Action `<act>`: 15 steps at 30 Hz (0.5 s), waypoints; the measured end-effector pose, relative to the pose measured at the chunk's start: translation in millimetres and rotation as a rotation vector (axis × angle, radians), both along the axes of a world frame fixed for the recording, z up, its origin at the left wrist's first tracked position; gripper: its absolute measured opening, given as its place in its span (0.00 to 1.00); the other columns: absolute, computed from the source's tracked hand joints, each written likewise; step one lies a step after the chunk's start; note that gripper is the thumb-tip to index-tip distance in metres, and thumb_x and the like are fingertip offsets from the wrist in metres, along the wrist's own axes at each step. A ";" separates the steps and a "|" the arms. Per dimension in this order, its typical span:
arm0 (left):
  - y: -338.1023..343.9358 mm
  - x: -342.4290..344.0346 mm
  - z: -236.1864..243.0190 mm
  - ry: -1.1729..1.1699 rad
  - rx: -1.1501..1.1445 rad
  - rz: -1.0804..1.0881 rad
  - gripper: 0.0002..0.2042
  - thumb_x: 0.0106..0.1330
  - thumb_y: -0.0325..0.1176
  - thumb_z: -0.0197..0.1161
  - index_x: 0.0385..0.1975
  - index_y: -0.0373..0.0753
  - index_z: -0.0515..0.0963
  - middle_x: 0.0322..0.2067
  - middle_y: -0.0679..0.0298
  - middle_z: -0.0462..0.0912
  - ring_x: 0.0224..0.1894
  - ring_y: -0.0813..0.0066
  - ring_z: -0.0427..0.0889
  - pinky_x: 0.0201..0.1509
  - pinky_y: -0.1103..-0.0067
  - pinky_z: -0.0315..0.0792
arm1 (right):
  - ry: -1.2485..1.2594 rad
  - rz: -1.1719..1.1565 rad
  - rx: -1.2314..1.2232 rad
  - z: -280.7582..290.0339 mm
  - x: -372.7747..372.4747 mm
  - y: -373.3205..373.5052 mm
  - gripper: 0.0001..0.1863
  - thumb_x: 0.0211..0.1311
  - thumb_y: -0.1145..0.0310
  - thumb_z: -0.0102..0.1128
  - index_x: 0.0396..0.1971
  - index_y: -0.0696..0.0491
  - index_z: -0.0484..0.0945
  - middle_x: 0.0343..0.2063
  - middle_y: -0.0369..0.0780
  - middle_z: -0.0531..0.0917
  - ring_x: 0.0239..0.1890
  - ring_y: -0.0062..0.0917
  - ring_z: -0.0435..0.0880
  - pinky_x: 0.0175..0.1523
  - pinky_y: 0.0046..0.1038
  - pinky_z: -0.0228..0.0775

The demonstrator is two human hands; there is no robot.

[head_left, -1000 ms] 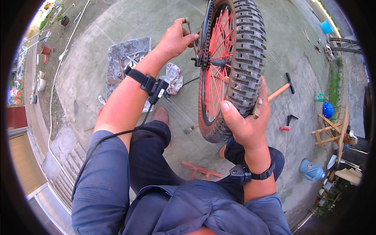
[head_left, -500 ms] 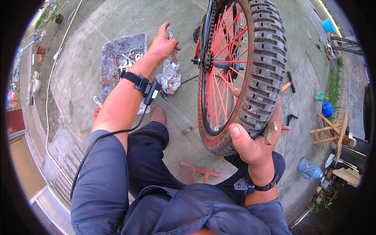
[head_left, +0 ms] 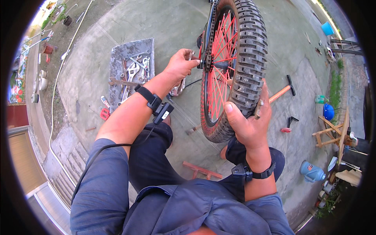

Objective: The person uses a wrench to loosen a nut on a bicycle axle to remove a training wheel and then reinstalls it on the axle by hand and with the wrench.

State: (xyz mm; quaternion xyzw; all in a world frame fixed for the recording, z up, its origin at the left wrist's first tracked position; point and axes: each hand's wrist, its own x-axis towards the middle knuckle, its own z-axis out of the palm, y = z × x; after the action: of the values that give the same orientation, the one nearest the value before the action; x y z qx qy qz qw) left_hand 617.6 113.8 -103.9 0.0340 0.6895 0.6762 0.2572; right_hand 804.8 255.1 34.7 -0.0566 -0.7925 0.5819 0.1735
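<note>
A wheel with a knobby black tire (head_left: pixel 250 55) and red spokes (head_left: pixel 224 37) stands in front of me. My left hand (head_left: pixel 181 65) is closed around a wrench (head_left: pixel 191 55), mostly hidden by the fingers, right beside the axle end (head_left: pixel 201 65) and the chain (head_left: pixel 209 43). At the lower right of the tire, my right hand (head_left: pixel 250 125) grips the tread with its thumb on the near side. A worn metal tool end (head_left: pixel 258 109) shows between that thumb and the fingers; its kind is unclear. Beneath my left wrist is a crumpled plastic bag (head_left: pixel 178 88), partly covered.
Left of the wheel, a grey tray (head_left: pixel 133 47) holds several wrenches (head_left: pixel 133 71). A hammer (head_left: pixel 280 94) and a black-and-red tool (head_left: pixel 288 124) lie to the right. A red metal frame piece (head_left: pixel 201 170) is between my legs; a blue jug (head_left: pixel 311 171) stands farther right.
My left hand has moved right and toward me, bringing the wrench from above the plastic bag to the axle end. The wheel and my right hand have shifted slightly left in view.
</note>
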 end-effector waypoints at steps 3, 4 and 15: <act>7.2 0.7 -5.9 -0.052 0.001 0.066 0.24 0.60 0.25 0.64 0.56 0.29 0.65 0.44 0.58 0.80 0.21 0.85 0.69 0.20 0.86 0.63 | -0.008 0.001 -0.062 -2.5 -0.3 -2.0 0.38 0.47 0.66 0.70 0.59 0.60 0.64 0.45 0.41 0.80 0.44 0.22 0.79 0.52 0.26 0.71; 11.1 2.2 -4.8 -0.033 -0.006 0.079 0.24 0.60 0.25 0.64 0.56 0.29 0.65 0.43 0.58 0.81 0.20 0.84 0.69 0.20 0.85 0.63 | -0.024 -0.009 -0.079 -3.2 0.8 -0.7 0.42 0.45 0.67 0.72 0.61 0.60 0.62 0.47 0.42 0.79 0.47 0.24 0.79 0.54 0.28 0.71; 20.0 13.0 -29.9 0.164 -0.114 0.180 0.23 0.63 0.31 0.64 0.55 0.30 0.67 0.41 0.59 0.80 0.28 0.81 0.72 0.26 0.82 0.68 | -0.017 -0.018 -0.099 -4.1 2.7 -0.3 0.44 0.45 0.67 0.72 0.63 0.61 0.60 0.48 0.43 0.79 0.47 0.25 0.80 0.54 0.28 0.71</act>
State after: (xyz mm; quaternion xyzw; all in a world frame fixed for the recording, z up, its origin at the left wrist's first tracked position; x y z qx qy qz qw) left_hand 630.6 133.9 -133.8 0.0122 0.7457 0.6513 0.1398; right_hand 807.4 254.8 30.6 -0.0771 -0.7636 0.6183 0.1692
